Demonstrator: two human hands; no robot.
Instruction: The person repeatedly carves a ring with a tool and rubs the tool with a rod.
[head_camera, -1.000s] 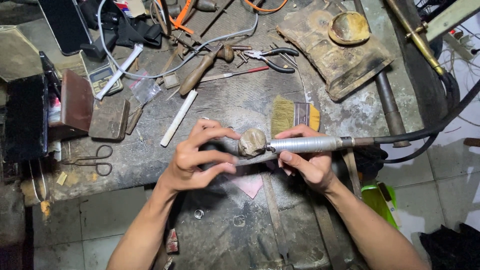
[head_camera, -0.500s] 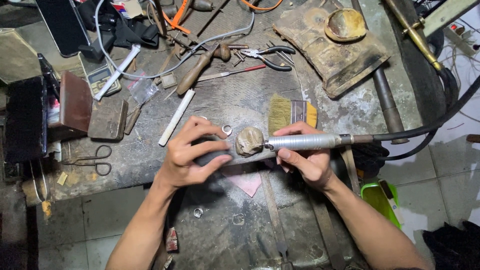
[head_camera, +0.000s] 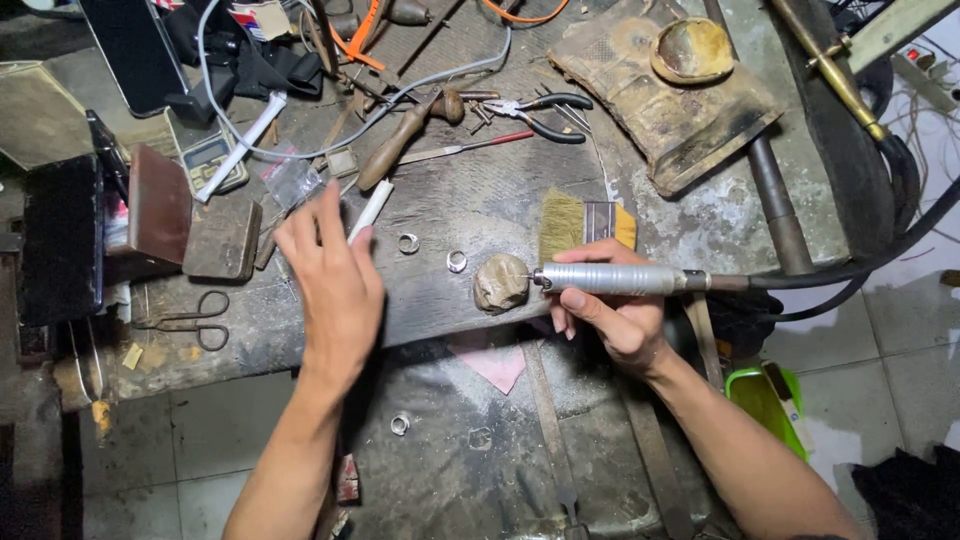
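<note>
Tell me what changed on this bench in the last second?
The left hand left the polishing wheel and moved out to its left, fingers spread over the white stick; it holds nothing visible. Two small rings now lie in the open on the bench where that hand had been. The right hand held the silver handpiece in place, and the brush did not move.

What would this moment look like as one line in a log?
left hand: open, over white stick | right hand: gripping rotary handpiece | buff wheel: on bench | two rings: loose beside it
</note>
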